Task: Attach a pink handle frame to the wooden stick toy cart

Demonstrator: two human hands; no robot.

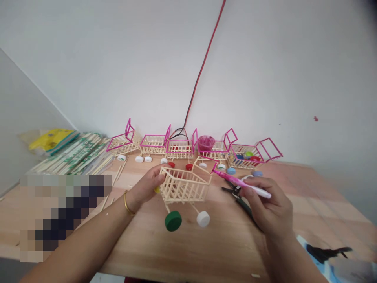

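In the head view, your left hand (147,185) pinches the near-white stick cart (185,190) at its left end, holding it up over the table (182,255), with its green wheel (173,221) and white wheel (203,219) just right of and below that grip. Your right hand (272,204) is closed around a brush (241,183), its pink tip at the cart's handle frame (208,158), between your two grips. The step in hand looks like coloring that frame: its top bar is pink, while the basket's sticks look bare. The next move calls for a steady left pinch and a light stroke along any bare wood on the frame, clear of the basket. The paint cup (206,144) lies beyond both grips, amid the pink-edged carts; the pliers (245,206) lie just beside your right grip.
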